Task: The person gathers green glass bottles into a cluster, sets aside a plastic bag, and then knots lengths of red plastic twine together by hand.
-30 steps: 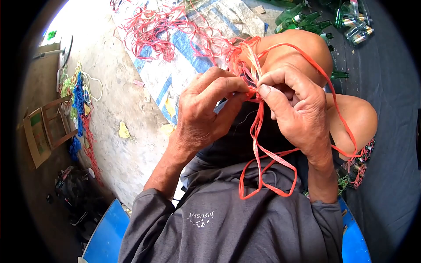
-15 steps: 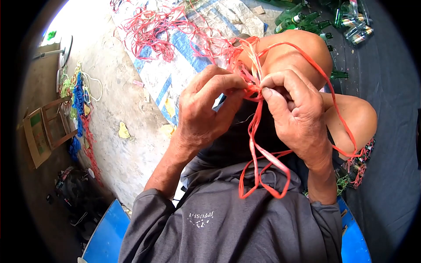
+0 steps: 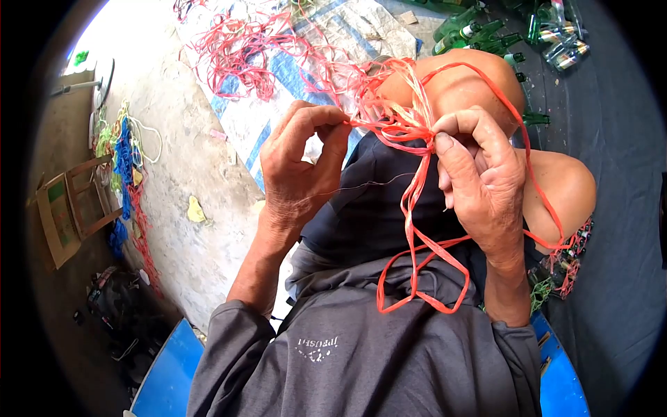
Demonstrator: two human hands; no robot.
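A tangled bunch of red plastic twine (image 3: 410,132) is stretched between my two hands above my lap. My left hand (image 3: 302,160) pinches a strand at the left end of the bunch, thumb against index finger. Gathered loops are gripped at the knot-like middle by my right hand (image 3: 479,174), between thumb and forefinger. From that point, long loops hang down onto the dark grey shirt (image 3: 396,347). One strand arcs over the bare knee (image 3: 479,83) and down the right side. A thin thread runs near my left wrist.
More red twine (image 3: 243,55) lies heaped on a blue-and-white sheet (image 3: 278,118). Green bottles (image 3: 486,35) lie at the upper right, beside dark cloth (image 3: 611,174). On the left, blue twine (image 3: 126,163) hangs near a wooden frame (image 3: 87,191). Blue seat edges (image 3: 163,375) flank me.
My left hand has moved left, away from the right hand, drawing a strand of twine out sideways. My right hand has shifted slightly right, and the bunch between them has spread.
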